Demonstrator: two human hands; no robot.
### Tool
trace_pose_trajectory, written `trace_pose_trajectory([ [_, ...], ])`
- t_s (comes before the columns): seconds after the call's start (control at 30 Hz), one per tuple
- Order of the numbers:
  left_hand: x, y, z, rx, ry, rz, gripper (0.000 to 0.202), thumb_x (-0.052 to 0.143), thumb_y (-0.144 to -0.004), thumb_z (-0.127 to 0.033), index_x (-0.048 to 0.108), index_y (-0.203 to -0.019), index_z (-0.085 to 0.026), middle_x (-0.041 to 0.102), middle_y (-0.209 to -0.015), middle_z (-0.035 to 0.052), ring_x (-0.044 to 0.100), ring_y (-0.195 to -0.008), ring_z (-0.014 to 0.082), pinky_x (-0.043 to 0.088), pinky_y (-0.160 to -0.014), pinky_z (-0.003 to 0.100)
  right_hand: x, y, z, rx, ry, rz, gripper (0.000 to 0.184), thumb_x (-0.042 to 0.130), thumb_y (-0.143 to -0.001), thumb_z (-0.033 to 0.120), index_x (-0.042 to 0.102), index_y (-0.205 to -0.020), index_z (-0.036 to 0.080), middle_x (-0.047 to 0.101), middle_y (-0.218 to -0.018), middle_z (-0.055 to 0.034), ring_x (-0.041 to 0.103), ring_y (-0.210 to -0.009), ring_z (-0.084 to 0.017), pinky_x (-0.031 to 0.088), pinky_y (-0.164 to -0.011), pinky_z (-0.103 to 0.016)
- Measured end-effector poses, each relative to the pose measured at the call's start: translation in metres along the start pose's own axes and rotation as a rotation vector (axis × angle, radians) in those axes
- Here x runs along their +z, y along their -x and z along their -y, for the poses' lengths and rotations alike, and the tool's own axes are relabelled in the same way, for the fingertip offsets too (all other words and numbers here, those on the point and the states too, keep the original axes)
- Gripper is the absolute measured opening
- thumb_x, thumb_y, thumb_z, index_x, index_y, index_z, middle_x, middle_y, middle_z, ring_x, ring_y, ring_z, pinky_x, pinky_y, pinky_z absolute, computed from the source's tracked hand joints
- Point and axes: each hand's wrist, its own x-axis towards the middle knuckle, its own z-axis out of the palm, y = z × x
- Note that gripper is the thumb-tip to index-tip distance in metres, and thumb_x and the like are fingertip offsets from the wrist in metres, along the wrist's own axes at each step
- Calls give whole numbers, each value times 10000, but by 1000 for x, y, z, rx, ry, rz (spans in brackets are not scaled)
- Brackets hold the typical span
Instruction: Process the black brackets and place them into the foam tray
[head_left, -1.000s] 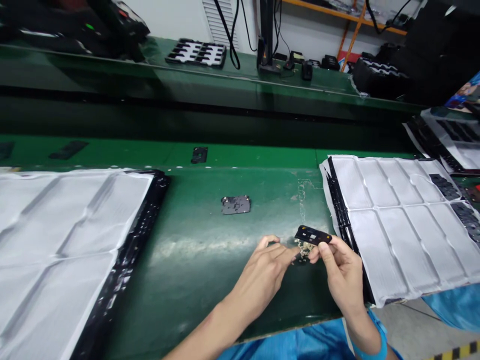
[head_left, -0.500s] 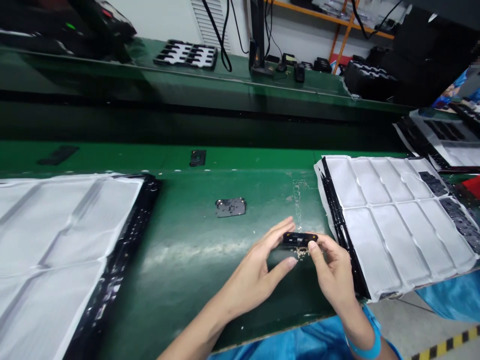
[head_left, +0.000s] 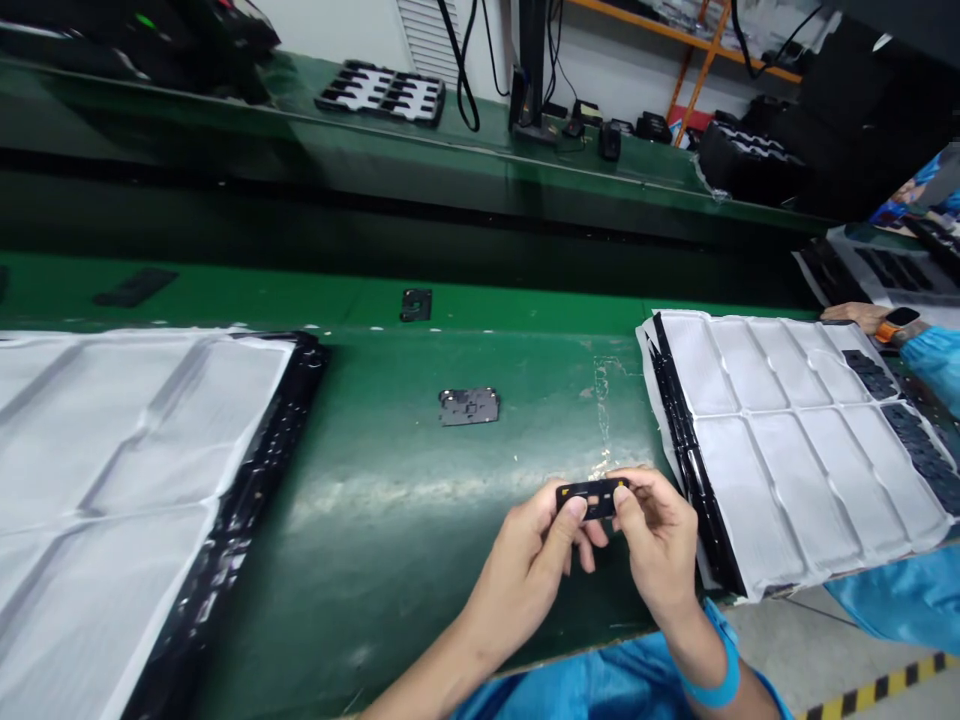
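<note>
Between my two hands, over the front of the green bench [head_left: 375, 560], is a small black plastic part [head_left: 598, 499] with cut-outs and yellow marks. My left hand [head_left: 529, 550] pinches its left end, thumb on the near face. The right end is gripped by my right hand [head_left: 656, 535], thumb in front and fingers behind. A flat grey-black plastic part [head_left: 469, 406] lies on the bench beyond my left hand. Farther back, a smaller black part [head_left: 416, 304] rests on the bright green strip.
White-lined trays stand on both sides: a left tray [head_left: 142, 430] and a right tray [head_left: 795, 450] with dark parts in its far-right cells. Another person's hand [head_left: 855, 316] is at the right tray's back corner. A black-and-white tray [head_left: 382, 92] sits on the rear ledge.
My left hand has closed from open onto the black part's left end. The part now shows more of its face. Another person's hand has come in at the right.
</note>
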Motion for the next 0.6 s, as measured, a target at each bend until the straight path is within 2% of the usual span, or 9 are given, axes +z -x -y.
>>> trace_pose_trajectory([
  [0.2,2,4,-3,10,65,-34,348,491,-1066,-427,614,-868,-169,666,-707,4,623,-537,116,483,-501,211,7,4,2,41,-113,39,199,606,-1028,324,739,-952,196,638,-763,1,570,-509,-107,466,-452,-214],
  [0.37,3,6,-3,16,75,-36,352,474,-1076,-415,589,-843,-178,642,-668,-13,589,-514,102,473,-496,198,5,7,-1,42,-144,93,162,596,-1035,301,723,-1043,202,653,-838,-12,560,-521,-97,462,-473,-216],
  [0.6,3,10,2,32,28,-37,348,454,-1087,-402,587,-852,-182,624,-647,-24,566,-502,96,465,-497,193,9,8,-4,66,-132,45,210,606,-1029,356,715,-946,196,629,-749,16,521,-472,-92,438,-451,-213],
])
